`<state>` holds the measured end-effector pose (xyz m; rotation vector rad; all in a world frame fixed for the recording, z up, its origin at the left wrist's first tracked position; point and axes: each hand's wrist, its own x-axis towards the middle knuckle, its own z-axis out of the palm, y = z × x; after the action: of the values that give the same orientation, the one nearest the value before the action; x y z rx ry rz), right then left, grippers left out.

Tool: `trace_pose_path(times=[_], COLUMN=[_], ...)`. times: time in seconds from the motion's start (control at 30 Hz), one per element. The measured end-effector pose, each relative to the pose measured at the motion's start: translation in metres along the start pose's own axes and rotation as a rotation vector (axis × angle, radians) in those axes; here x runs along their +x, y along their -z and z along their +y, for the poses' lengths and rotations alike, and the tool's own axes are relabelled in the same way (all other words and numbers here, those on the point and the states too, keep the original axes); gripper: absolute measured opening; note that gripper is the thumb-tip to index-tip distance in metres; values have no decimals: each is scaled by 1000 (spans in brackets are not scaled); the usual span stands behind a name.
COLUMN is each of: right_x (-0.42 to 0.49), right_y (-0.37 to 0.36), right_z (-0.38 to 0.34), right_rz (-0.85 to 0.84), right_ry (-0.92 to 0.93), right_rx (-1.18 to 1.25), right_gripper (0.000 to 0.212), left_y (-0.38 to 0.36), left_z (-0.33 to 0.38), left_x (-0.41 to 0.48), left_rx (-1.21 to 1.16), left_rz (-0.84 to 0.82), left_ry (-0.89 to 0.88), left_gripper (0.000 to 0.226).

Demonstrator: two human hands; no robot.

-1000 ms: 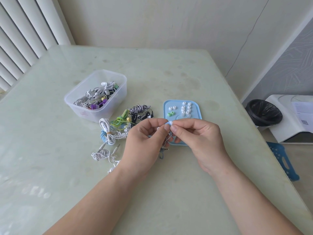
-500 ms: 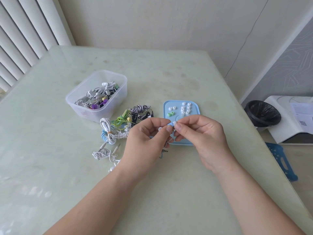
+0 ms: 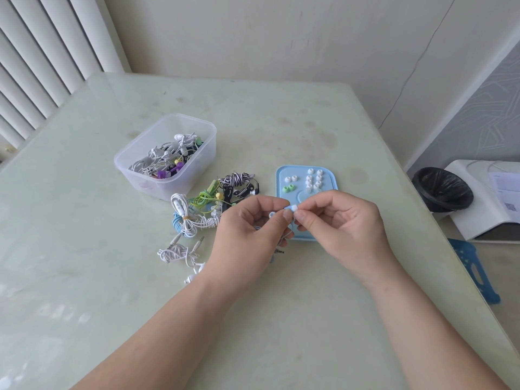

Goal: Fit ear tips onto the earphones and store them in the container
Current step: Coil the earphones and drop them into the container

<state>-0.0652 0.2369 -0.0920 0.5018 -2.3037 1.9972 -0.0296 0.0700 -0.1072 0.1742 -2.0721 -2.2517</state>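
My left hand pinches a light blue earbud between thumb and forefinger; a second bud shows by the thumb and the cable with its jack hangs below the palm. My right hand pinches a white ear tip right against that earbud's end. Behind the hands lies a blue tray holding several white ear tips and a green pair. A clear plastic container at the left holds several coiled earphones.
A heap of coiled earphones in white, green, blue and black-and-white lies between container and tray, with a loose white set nearer me. The table's right edge drops to a black-lined bin and a blue stool.
Both hands stayed pinched together over the tray's near edge, drifting slightly. The white ear tip now shows between the right fingertips at the earbud's end.
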Motion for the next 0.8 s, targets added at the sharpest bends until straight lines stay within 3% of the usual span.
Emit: trace_pose_path(times=[0.37, 0.8], right_x=[5, 5], right_y=[2, -2], right_z=[0, -1], right_rz=[-10, -21], right_ry=[-294, -490], right_rx=[373, 559], right_gripper=[10, 13], left_y=[0, -2], left_z=[2, 4], left_x=[0, 0], left_rx=[16, 12], left_rz=[3, 15], left_ry=[-25, -21], left_gripper=[15, 3])
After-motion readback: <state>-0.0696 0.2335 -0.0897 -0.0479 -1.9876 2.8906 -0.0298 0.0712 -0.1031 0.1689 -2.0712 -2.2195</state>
